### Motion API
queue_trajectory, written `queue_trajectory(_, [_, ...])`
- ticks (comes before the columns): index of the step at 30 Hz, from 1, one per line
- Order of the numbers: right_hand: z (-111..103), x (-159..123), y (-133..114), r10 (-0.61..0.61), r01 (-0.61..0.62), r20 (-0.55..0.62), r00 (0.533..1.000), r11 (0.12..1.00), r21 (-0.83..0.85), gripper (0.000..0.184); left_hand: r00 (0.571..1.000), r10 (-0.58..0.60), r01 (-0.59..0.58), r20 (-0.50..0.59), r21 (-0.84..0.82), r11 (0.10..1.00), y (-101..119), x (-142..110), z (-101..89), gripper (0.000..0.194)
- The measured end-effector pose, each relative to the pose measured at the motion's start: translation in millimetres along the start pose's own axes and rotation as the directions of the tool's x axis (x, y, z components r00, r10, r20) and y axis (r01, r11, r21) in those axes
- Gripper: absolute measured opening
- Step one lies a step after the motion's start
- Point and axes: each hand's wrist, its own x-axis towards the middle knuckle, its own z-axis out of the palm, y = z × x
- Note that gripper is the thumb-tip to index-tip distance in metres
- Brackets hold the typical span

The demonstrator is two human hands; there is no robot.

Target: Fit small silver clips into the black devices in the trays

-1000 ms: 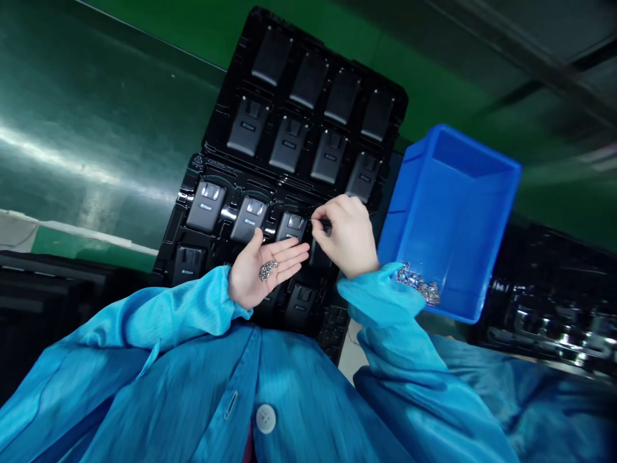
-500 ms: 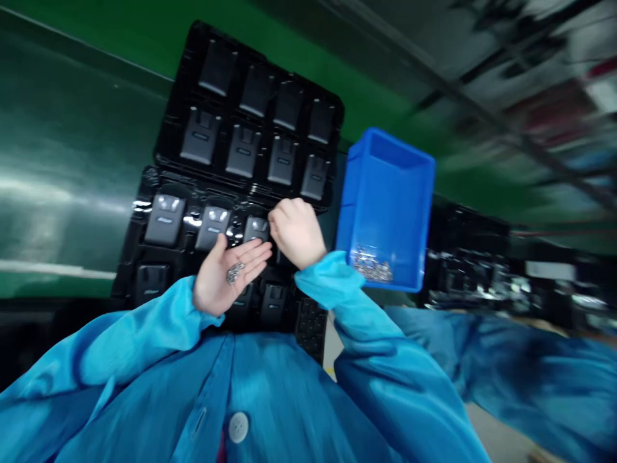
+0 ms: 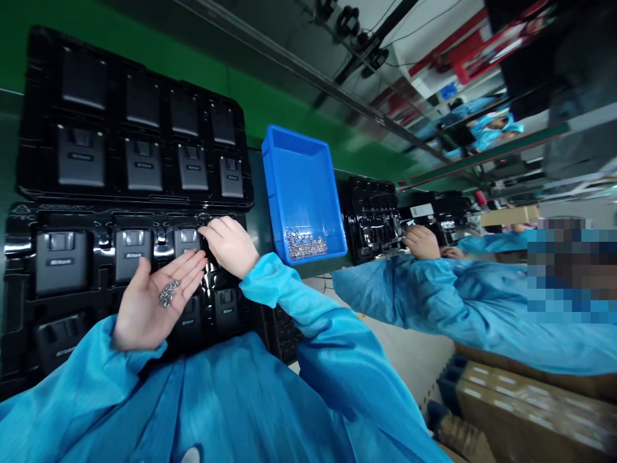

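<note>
Hardware (image 3: 168,294) heaped in left hand (image 3: 139,312), fingers extended; right hand (image 3: 231,247) curled, its pinch hidden; ten-o'clock tray (image 3: 43,90) looks done, nine-o'clock tray (image 3: 101,251) seemingly unfinished.

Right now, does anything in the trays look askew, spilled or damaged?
One black device looks askew: at the lower left of the nearer tray, beside the left sleeve, it seems turned against its straighter neighbours. I see no spill or damage.

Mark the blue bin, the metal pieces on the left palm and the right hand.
Blue bin (image 3: 307,193): head view, bare inside floor.
Metal pieces (image 3: 169,293): head view, pile's middle.
Right hand (image 3: 230,247): head view, its back.
</note>
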Motion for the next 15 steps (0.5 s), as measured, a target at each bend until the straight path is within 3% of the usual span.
queue_trajectory(5, [14,-5,6,0.016,-0.014,-0.027,1.0,0.995,0.095,0.036,1.0,0.009,-0.01,-0.02,-0.019,1.0,-4,2,0.8,0.076])
queue_trajectory(15, [8,-13,2,0.054,-0.045,-0.087,0.995,0.994,0.101,0.036,0.998,-0.002,0.011,0.067,-0.131,0.991,-11,5,-10.3,0.076])
